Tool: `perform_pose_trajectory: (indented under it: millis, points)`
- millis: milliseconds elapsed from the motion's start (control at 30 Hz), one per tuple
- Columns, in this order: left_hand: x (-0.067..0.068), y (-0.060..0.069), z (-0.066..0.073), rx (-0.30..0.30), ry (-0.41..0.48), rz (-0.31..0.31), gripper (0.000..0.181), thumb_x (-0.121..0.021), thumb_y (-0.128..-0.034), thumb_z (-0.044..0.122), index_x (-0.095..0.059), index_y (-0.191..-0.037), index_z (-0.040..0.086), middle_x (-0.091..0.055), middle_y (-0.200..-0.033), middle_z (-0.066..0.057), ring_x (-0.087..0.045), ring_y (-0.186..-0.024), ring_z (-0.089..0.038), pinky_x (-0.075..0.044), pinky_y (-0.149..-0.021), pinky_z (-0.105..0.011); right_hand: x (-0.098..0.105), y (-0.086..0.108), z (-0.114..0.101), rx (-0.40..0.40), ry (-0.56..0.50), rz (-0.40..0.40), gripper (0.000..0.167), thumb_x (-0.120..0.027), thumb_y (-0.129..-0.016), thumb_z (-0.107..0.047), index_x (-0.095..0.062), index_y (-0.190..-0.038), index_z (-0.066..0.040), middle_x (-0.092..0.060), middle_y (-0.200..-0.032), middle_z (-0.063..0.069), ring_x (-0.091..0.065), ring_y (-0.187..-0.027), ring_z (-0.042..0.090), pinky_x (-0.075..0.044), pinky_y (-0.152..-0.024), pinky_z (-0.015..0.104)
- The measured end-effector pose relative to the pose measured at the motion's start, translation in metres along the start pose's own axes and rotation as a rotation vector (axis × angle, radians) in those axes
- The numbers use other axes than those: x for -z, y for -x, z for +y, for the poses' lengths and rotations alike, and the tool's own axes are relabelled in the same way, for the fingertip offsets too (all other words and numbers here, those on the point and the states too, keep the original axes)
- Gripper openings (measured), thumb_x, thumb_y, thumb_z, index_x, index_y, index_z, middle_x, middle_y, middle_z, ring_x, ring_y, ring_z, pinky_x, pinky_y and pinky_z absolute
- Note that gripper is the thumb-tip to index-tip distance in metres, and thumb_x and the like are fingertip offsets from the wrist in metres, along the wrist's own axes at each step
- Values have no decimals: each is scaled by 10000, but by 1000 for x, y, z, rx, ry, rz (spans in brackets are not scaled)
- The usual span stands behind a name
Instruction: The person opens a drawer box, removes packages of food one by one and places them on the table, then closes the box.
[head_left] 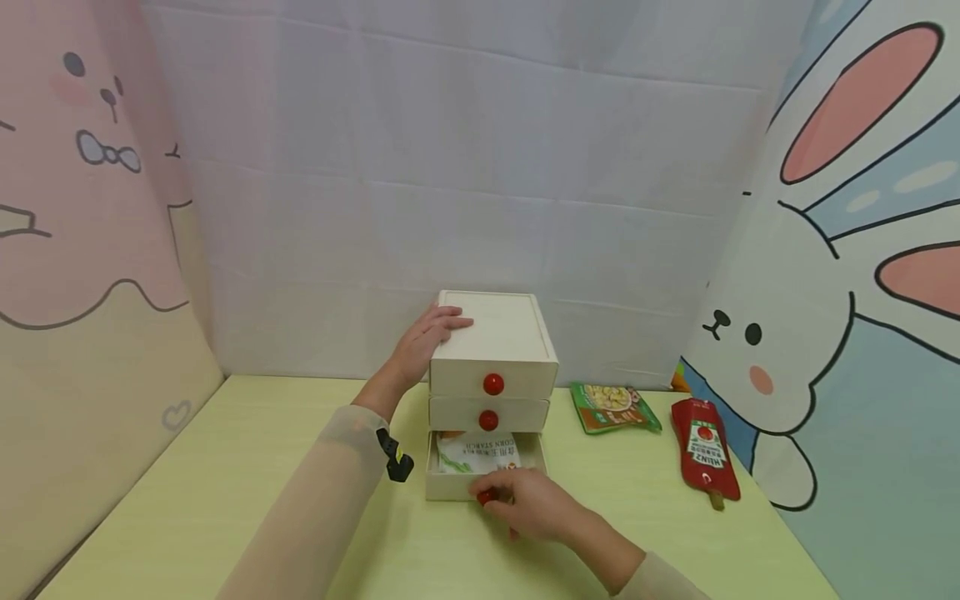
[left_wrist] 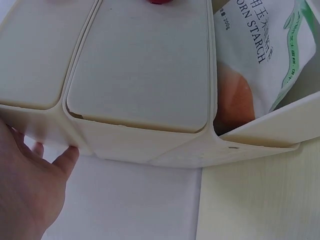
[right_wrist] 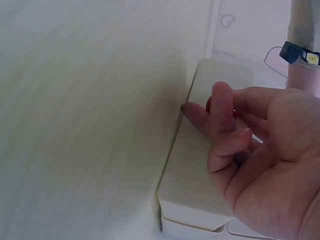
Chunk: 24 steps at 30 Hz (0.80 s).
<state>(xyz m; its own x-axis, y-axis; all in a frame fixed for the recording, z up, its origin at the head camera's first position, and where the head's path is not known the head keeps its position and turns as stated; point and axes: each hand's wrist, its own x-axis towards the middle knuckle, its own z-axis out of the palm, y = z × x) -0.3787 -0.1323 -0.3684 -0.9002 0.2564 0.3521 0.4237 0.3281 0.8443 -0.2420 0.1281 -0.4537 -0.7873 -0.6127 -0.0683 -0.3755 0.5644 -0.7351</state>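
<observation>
A white three-drawer cabinet [head_left: 498, 329] stands at the back of the table. My left hand [head_left: 426, 340] rests on its upper left edge, fingers stretched over the top; the left wrist view shows this hand [left_wrist: 32, 185] against the side wall. The bottom drawer [head_left: 444, 487] is pulled out, while the two above are closed. Inside it lies a white corn starch packet [head_left: 478, 454], also visible in the left wrist view with an orange-brown patch. My right hand [head_left: 536, 504] pinches the bottom drawer's red knob [head_left: 486, 497], which the fingers partly cover in the right wrist view.
To the cabinet's right lies a green and orange food packet [head_left: 615, 408]. Farther right, near the table's edge, is a red Heinz ketchup pouch [head_left: 705, 450]. A white sheet [head_left: 465, 167] hangs behind, with cartoon-printed panels on both sides.
</observation>
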Motion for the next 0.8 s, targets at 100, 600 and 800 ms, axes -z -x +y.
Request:
perform_pose_trajectory:
  millis: [100, 600, 800]
  points:
    - [0, 0, -1, -2, -10, -4, 522, -345, -1118, 200, -675, -1510, 99, -417, -1760, -64, 19, -1748, -257, -4, -1391, -617, -1, 1, 0, -2, -6, 3, 218, -711, -1058, -118, -800, -1257, -121, -771, -1057, 7, -617, -521, 91, -505, -520, 227]
    - [-2, 1, 0, -6, 3, 5, 512, -356, -1118, 194, -683, -1501, 101, -427, -1754, -47, 18, -1747, -239, -7, -1394, -606, 1, 8, -7, 28, 28, 3, 205, -720, -1055, -136, -799, -1243, -155, -797, -1026, 13, -622, -507, 93, -520, -563, 229]
    - [-1, 2, 1, 3, 10, 11, 511, -363, -1113, 186, -683, -1501, 100, -427, -1755, -48, 16, -1748, -240, -4, -1391, -616, -1, 14, -8, 30, 8, -26, 180, -742, -1039, -123, -812, -1203, -150, -807, -1002, -14, -613, -487, 88, -512, -560, 221]
